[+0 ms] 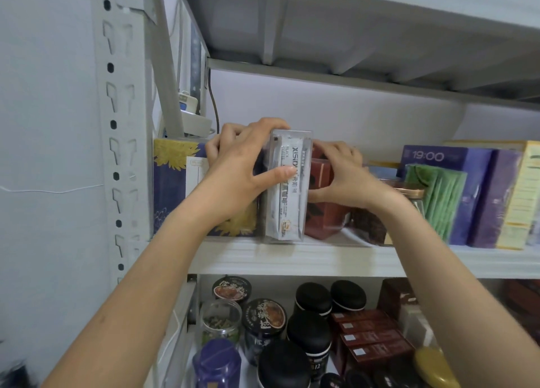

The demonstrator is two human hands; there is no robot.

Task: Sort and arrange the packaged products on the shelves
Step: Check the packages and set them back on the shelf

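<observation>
The left hand's (239,168) fingers are clamped over the coffee box (287,189) standing upright on the shelf (292,256), and just beside them the right hand's (343,177) fingers curl round the red box (324,218).

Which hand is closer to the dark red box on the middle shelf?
Right. The right hand holds the dark red box; the left hand grips the clear coffee box beside it.

Lit softly and evenly in cool, bluish light; shaded grey beneath the upper shelf (350,36); bowed by wide-angle distortion along the upright post (122,124); smeared and soft toward the bottom corners.
</observation>
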